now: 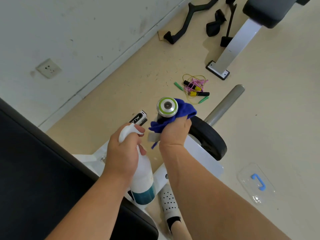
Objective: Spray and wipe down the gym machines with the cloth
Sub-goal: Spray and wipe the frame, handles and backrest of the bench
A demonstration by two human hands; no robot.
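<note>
Blue cloth is being pressed by the right hand around the post just under the silver knob with the green ring; its fingers are closing together on the cloth, bunching it against the metal. The left hand is holding the white spray bottle upright just beside it, fingers wrapping the neck and one lying on the trigger. Beyond the right fingers a black wheel and a grey bar are showing, and the skipping ropes are lying on the floor. I think the wiping is going best when the cloth is turning fully around the post, with fresh folds touching the knob too.
</note>
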